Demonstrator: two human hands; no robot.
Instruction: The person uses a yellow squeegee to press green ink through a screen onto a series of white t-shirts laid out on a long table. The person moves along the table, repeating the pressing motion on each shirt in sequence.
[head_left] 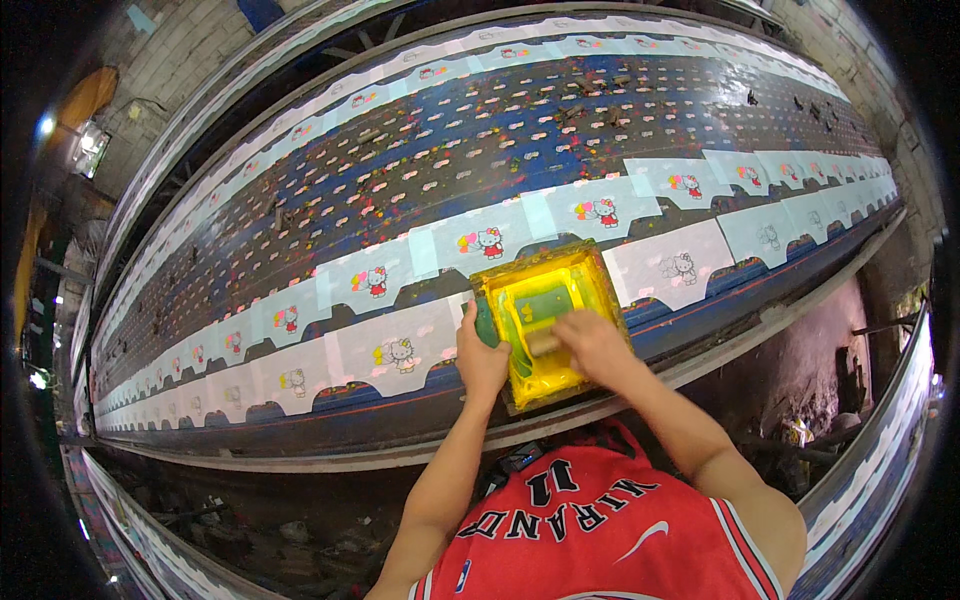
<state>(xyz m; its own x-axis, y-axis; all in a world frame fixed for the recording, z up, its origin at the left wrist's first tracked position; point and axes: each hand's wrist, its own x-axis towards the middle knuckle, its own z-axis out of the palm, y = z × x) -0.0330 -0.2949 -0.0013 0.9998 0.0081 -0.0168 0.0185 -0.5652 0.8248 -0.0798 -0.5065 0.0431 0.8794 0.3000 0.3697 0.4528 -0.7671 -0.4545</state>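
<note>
Frame [598, 278], rectangular, glossy yellow: left hand [482, 358] grips its edge; right hand [598, 345] clasps a tan block [544, 343].

1 red jersey [590, 552] bears black lettering [582, 513] and a number [552, 482] (both upside down in this view).

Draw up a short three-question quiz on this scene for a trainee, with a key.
1. True or false: the left hand grips the left side of the yellow-stained frame.
2. Multiple choice: what is the right hand holding inside the frame?
A) a glass bottle
B) a tan block
C) a pair of scissors
3. Compare: in the near row, which shows yellow beside its printed figure, the pale piece left of the frame or the pale piece right of the frame?

Key: 1. True. 2. B. 3. The left one; the right one shows only an outline.
</note>
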